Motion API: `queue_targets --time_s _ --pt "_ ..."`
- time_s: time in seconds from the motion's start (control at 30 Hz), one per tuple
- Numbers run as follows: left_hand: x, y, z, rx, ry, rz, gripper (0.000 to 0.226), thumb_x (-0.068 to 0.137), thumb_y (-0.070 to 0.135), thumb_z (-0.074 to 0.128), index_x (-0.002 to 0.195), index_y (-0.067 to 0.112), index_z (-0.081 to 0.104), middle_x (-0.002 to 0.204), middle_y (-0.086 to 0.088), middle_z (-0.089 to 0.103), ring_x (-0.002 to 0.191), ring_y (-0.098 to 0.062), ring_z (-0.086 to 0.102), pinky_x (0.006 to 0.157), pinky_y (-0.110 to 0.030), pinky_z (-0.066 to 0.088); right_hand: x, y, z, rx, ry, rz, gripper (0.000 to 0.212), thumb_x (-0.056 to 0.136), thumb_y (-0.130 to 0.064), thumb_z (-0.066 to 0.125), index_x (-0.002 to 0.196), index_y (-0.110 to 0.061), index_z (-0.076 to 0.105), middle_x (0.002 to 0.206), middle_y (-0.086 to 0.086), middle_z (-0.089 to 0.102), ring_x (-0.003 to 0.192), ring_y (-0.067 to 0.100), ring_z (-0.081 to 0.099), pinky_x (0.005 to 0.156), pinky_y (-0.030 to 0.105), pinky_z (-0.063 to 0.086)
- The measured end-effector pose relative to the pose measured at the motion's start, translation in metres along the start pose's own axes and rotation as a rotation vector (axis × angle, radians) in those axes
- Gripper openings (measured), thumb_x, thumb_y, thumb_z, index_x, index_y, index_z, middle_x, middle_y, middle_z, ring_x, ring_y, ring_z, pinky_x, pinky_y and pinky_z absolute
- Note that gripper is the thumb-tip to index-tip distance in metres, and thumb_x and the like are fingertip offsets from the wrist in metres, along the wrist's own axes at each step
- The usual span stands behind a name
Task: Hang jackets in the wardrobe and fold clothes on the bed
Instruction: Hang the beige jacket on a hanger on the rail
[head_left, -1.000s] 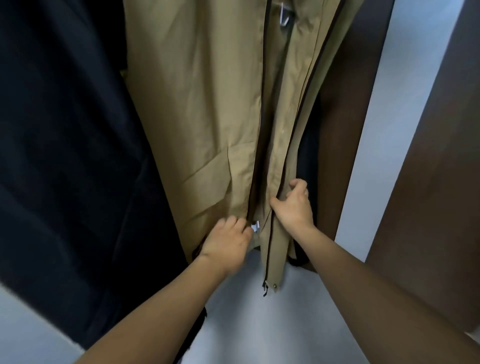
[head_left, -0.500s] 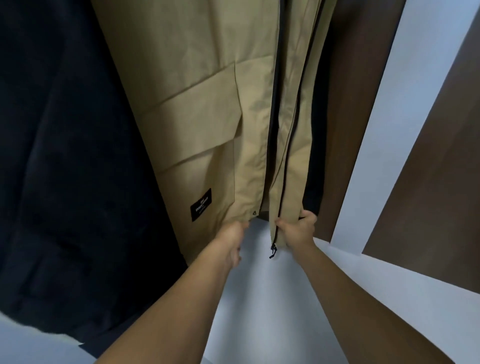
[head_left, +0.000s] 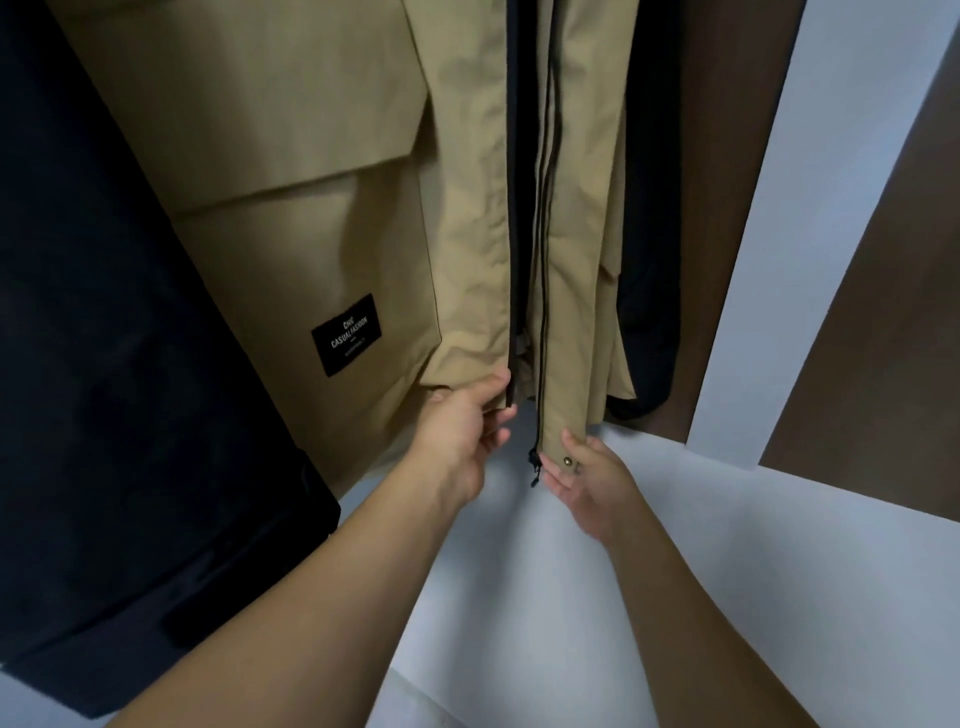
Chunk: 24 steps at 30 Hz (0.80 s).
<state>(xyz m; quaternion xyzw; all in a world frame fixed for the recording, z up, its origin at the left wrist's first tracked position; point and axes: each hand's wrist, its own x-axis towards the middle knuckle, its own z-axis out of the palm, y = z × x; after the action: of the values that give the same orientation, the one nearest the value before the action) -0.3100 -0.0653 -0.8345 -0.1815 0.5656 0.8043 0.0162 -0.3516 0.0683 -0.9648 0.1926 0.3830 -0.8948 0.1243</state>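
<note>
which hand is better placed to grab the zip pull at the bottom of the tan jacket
Right, probably. The right hand already holds the hem of the flap where the zip pull dangles, right beside its fingertips. The left hand pinches the other front edge of the tan jacket, farther from the pull.

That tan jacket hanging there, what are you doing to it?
A person is getting the tan jacket ready to zip while it hangs in the wardrobe. The left hand pinches the bottom of one front edge. The right hand holds the other edge, where the zipper pull dangles. The two sides are still apart. A dark garment hangs beside it.
</note>
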Motion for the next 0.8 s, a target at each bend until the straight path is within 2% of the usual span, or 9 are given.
queue_targets --time_s 0.1,0.13,0.2,0.23,0.37,0.47,0.63,0.73,0.8 --pt "-0.01 -0.004 -0.006 0.046 -0.017 0.027 0.045 0.091 0.017 0.066 0.131 0.002 0.054 0.094 -0.005 0.061 0.061 -0.009 0.055 0.051 -0.021 0.04 -0.008 0.001 0.002 0.095 -0.012 0.051 0.06 0.093 -0.016 0.065 0.146 -0.012 0.037 0.134 0.016 0.056 0.104 0.031 0.064 0.07 0.032 0.053" --pt "-0.014 -0.005 -0.008 0.073 -0.026 0.042 0.042 0.091 0.018 0.066 0.129 0.002 0.056 0.094 -0.005 0.06 0.06 -0.008 0.054 0.053 -0.022 0.04 -0.013 0.002 0.001 0.07 -0.032 0.062 0.057 0.093 -0.016 0.064 0.144 -0.01 0.039 0.121 0.015 0.062 0.087 0.025 0.065 0.061 0.027 0.051" --pt "-0.02 -0.009 -0.012 0.118 -0.036 0.078 0.034 0.09 0.019 0.066 0.12 0.006 0.062 0.089 -0.003 0.059 0.057 -0.007 0.05 0.058 -0.024 0.038 -0.021 0.007 -0.003 -0.022 -0.045 0.079 0.04 0.094 -0.014 0.063 0.131 -0.008 0.048 0.081 0.008 0.063 0.053 0.011 0.053 0.046 0.019 0.043" --pt "-0.024 -0.011 -0.015 0.122 -0.039 0.094 0.031 0.09 0.019 0.066 0.118 0.006 0.064 0.088 -0.003 0.058 0.056 -0.007 0.046 0.059 -0.024 0.036 -0.025 0.009 -0.007 -0.051 -0.053 0.076 0.029 0.095 -0.011 0.061 0.121 -0.006 0.052 0.071 0.005 0.061 0.048 0.009 0.048 0.045 0.018 0.041" --pt "-0.04 -0.019 -0.026 0.02 -0.106 0.12 0.025 0.093 0.014 0.058 0.116 0.005 0.063 0.084 -0.001 0.052 0.052 -0.006 0.035 0.054 -0.021 0.029 -0.049 0.009 -0.02 -0.108 -0.195 0.104 0.021 0.094 -0.002 0.057 0.114 -0.007 0.061 0.089 0.0 0.066 0.067 0.006 0.059 0.058 0.017 0.042" --pt "-0.046 -0.022 -0.032 -0.023 -0.162 0.14 0.016 0.094 0.01 0.058 0.11 0.01 0.057 0.076 0.004 0.051 0.05 -0.005 0.035 0.051 -0.019 0.029 -0.069 0.007 -0.022 -0.256 -0.347 0.17 0.014 0.085 -0.004 0.065 0.098 -0.008 0.066 0.078 0.0 0.066 0.063 0.007 0.058 0.054 0.016 0.042" --pt "-0.055 -0.023 -0.035 0.022 -0.166 0.186 0.012 0.09 0.01 0.067 0.1 0.007 0.061 0.077 0.001 0.06 0.051 -0.007 0.04 0.05 -0.018 0.034 -0.098 0.01 -0.018 -0.491 -0.52 0.231 0.014 0.076 -0.008 0.076 0.087 -0.01 0.066 0.077 0.005 0.052 0.066 0.012 0.046 0.055 0.017 0.041" --pt "-0.057 -0.02 -0.039 0.072 -0.174 0.208 0.019 0.088 0.009 0.068 0.105 0.004 0.061 0.08 -0.002 0.06 0.052 -0.007 0.038 0.053 -0.02 0.033 -0.108 0.01 -0.017 -0.428 -0.525 0.215 0.014 0.081 -0.009 0.071 0.093 -0.007 0.064 0.08 0.008 0.053 0.068 0.014 0.049 0.058 0.019 0.043" --pt "-0.058 -0.018 -0.044 0.084 -0.194 0.238 0.008 0.09 0.01 0.066 0.094 0.008 0.06 0.071 0.001 0.056 0.052 -0.008 0.036 0.059 -0.026 0.032 -0.112 0.011 -0.015 -0.298 -0.488 0.17 0.017 0.083 -0.008 0.064 0.099 -0.003 0.06 0.084 0.011 0.05 0.072 0.016 0.051 0.061 0.021 0.046"
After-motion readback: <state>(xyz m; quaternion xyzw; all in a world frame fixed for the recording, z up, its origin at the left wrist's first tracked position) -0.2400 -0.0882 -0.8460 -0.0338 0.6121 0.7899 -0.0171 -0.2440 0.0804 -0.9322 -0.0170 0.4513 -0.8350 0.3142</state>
